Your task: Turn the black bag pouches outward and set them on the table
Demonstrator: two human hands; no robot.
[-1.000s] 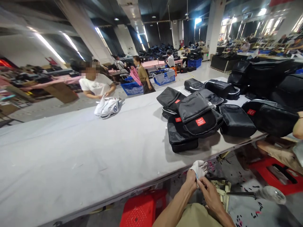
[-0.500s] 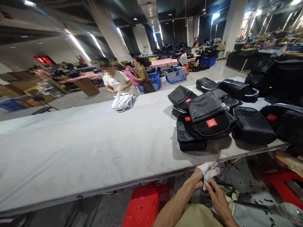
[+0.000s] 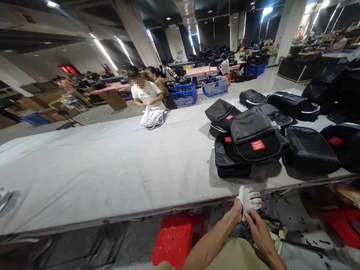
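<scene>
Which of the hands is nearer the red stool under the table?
Left. The left hand, wearing a white glove, is up and right of the red stool. The right hand, pinching the glove's cuff, sits farther right of it.

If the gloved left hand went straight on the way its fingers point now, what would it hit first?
The left hand, in a white glove, points up and right toward the grey table. It would probably meet the table's near edge first, just below the black bags, though depth is hard to judge.
</scene>
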